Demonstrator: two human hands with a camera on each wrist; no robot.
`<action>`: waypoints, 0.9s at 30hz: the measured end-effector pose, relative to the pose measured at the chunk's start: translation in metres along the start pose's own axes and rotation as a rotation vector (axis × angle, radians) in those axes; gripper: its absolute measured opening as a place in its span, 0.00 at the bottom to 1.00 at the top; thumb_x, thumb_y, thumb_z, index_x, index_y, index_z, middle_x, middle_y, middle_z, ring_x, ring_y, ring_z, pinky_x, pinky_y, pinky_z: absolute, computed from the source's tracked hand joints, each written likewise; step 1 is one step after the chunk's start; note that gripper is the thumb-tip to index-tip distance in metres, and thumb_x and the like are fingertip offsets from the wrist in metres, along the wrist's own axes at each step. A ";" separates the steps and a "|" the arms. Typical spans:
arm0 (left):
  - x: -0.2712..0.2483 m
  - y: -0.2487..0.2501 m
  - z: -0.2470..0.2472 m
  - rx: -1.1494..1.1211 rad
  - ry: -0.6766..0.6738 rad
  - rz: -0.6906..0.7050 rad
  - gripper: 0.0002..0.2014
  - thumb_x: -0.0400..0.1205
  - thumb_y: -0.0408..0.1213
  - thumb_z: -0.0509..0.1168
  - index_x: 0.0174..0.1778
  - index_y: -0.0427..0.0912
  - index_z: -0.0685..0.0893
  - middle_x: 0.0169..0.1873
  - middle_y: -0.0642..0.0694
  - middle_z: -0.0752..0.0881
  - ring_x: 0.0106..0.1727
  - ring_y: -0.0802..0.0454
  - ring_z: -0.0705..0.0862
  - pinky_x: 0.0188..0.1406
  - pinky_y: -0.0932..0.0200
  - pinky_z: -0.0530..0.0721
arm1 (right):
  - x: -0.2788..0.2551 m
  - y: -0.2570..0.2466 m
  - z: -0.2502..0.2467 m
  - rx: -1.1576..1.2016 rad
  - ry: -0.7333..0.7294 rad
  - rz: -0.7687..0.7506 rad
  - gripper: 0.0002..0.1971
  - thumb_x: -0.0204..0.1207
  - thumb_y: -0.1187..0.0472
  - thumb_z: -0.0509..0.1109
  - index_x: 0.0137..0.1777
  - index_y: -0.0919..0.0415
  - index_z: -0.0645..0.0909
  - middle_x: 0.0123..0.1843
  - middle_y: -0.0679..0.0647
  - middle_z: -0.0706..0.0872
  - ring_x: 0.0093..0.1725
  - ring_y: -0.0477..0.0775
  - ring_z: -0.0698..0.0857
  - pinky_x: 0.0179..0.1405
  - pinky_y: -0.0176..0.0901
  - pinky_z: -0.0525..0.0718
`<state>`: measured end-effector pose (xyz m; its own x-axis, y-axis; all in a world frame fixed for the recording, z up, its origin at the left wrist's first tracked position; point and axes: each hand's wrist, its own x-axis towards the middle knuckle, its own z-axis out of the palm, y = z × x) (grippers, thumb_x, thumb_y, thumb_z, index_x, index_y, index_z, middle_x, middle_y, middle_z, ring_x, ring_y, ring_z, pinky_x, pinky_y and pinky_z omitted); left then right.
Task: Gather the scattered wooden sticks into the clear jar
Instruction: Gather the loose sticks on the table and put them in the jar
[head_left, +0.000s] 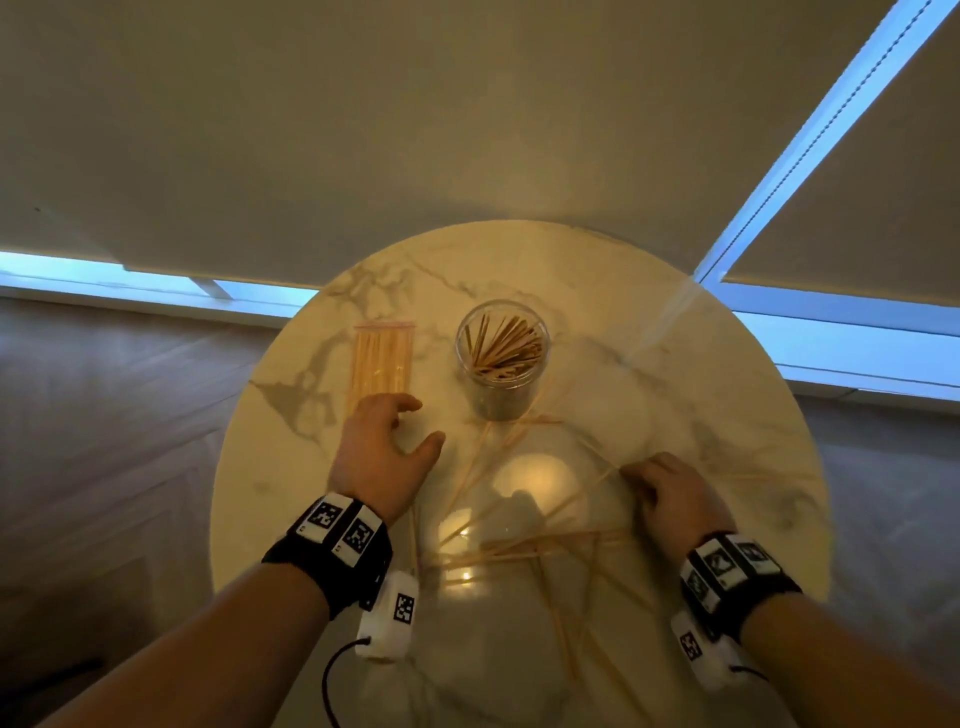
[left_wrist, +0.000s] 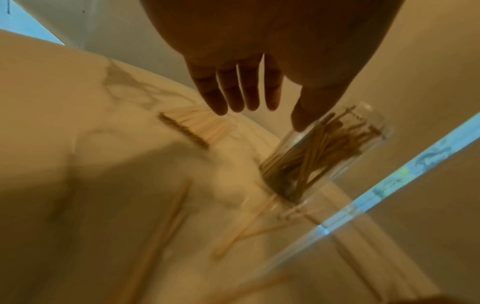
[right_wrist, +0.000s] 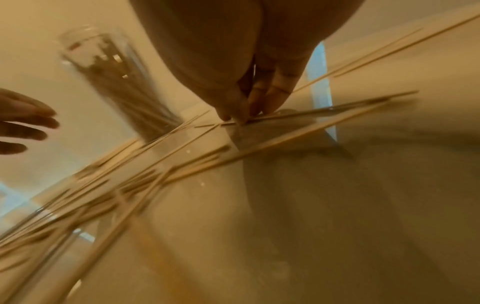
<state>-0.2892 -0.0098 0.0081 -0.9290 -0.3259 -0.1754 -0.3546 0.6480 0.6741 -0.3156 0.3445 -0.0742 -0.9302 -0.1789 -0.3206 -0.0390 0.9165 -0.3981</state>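
Marble, pale and grey-veined, made up the round table (head_left: 597, 270), glossy enough to throw back lamp glare near its middle. Stood on a wooden floor (head_left: 119, 395), beside drawn beige blinds (head_left: 415, 119) with strips of blue daylight along their edges. Held a clear jar (head_left: 502, 358) upright toward the far edge, open-topped and already packed with thin sticks leaning to one side. Carried a flat clear packet of sticks (head_left: 383, 361) just left of the jar, lying toward the far-left edge. Bore the scattered wooden sticks (head_left: 524, 551) across the middle and the near edge: long, slim, pale, pointed, crossed over one another at loose angles, a few reaching up to the foot of the jar. Showed the left hand (head_left: 382, 452) hovering palm down between the packet's near end and the loose sticks, fingers straight and slightly spread, thumb out, holding nothing. Showed the right hand (head_left: 670, 499) low toward the right edge, fingertips (right_wrist: 262, 107) drawn together with the thumb and pinching one stick where it lay on the marble. Showed black wrist straps (head_left: 337, 556) with square-coded white tags on both forearms. Left the wrist views blurred.
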 end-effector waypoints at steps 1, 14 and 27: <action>-0.011 -0.012 0.002 0.099 -0.053 -0.031 0.24 0.74 0.52 0.77 0.65 0.52 0.83 0.63 0.52 0.79 0.64 0.48 0.81 0.66 0.43 0.83 | -0.009 -0.008 0.003 0.002 -0.031 -0.038 0.17 0.82 0.65 0.68 0.67 0.48 0.88 0.65 0.49 0.86 0.66 0.58 0.83 0.69 0.48 0.79; -0.090 -0.040 0.043 0.585 -0.420 0.018 0.49 0.72 0.66 0.69 0.84 0.46 0.59 0.86 0.47 0.52 0.82 0.41 0.61 0.77 0.44 0.74 | 0.062 -0.107 0.008 -0.305 -0.225 -0.220 0.49 0.70 0.61 0.72 0.90 0.52 0.52 0.92 0.48 0.50 0.89 0.62 0.54 0.84 0.62 0.69; -0.089 -0.024 0.067 0.701 -0.580 0.366 0.46 0.77 0.57 0.68 0.87 0.57 0.49 0.86 0.46 0.43 0.83 0.39 0.55 0.78 0.40 0.70 | -0.025 -0.065 -0.002 -0.192 -0.198 -0.247 0.20 0.86 0.58 0.64 0.77 0.50 0.80 0.80 0.51 0.77 0.76 0.60 0.75 0.74 0.55 0.77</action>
<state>-0.2049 0.0496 -0.0403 -0.8355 0.2442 -0.4923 0.1574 0.9647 0.2113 -0.2903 0.2900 -0.0379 -0.7963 -0.4519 -0.4022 -0.3393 0.8840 -0.3216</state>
